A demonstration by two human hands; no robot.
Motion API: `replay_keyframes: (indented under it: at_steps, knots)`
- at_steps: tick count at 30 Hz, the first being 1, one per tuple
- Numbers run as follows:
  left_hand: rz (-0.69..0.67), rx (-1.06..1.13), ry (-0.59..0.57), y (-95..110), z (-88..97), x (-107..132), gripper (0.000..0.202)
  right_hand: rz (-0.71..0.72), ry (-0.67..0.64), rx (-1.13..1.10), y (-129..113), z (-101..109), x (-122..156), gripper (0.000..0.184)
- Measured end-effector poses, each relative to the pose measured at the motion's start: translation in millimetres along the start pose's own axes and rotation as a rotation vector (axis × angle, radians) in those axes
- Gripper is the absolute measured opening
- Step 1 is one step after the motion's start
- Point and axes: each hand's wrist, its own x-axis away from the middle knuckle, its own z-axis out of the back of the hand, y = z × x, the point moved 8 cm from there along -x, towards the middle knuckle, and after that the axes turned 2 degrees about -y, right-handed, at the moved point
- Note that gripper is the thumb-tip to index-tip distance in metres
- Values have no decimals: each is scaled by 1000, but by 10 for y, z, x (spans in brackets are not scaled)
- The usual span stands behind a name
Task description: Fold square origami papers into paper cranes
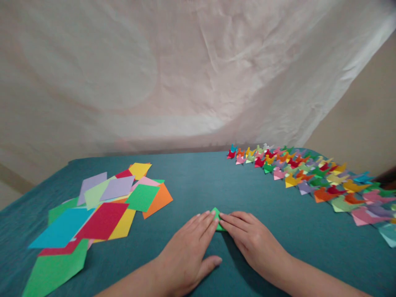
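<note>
A small folded piece of green paper (216, 214) lies on the table in front of me, its tip pointing away. Much of it is covered by my fingers. My left hand (192, 243) rests palm down with fingers stretched over the paper's left side, thumb spread out to the right. From the other side, my right hand (252, 239) reaches in with its fingers extended, the fingertips pressing on the paper's right edge. Its thumb is hidden beneath the hand.
On the left lies a loose spread of coloured paper sheets, among them a red sheet (103, 220), a blue sheet (63, 228) and an orange sheet (159, 200). Several rows of folded paper birds (293, 180) stand at the right. A teal cloth (192, 181) covers the table; a pale sheet (185, 74) hangs behind.
</note>
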Motion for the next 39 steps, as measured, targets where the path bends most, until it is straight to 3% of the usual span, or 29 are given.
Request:
replay_keyframes:
  at_steps: [30,39]
  knots:
    - [5,-83,-61,-42,32,-19,60,-60,-74,-13,-5,12,-32,35]
    - [-5,-132,-81,-15,48,-29,60,-33,-186,77,-94,-9,-34,33]
